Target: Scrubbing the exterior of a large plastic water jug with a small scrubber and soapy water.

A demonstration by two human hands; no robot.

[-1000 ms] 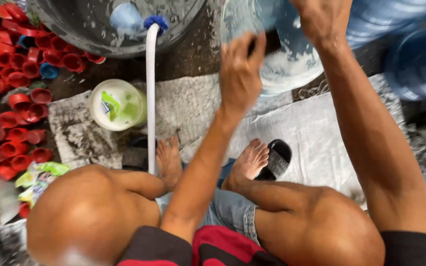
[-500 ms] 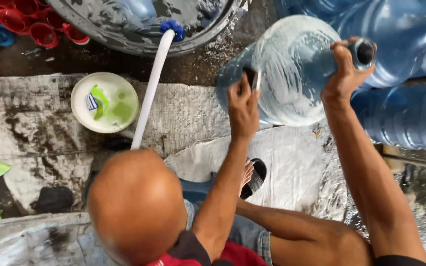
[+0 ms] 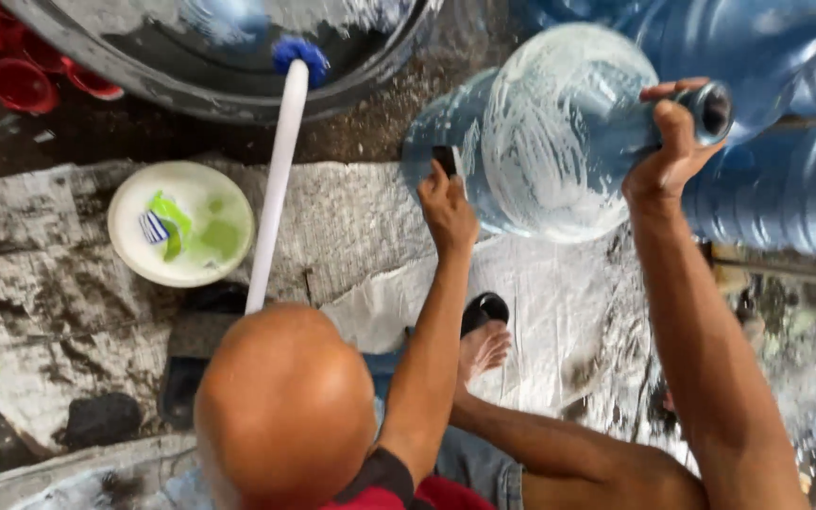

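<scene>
Left hand (image 3: 448, 203): arm extended forward, fingers curled, pressed flat.
Right hand (image 3: 670, 146): raised higher, fingers wrapped in a grip.

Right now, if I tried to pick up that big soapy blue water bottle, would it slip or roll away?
Probably slippery: the big blue bottle is covered in white suds. It might roll, being round and tipped on its side; the right hand grips its neck and the left hand presses its side. It looks empty, so likely light for its size.
</scene>
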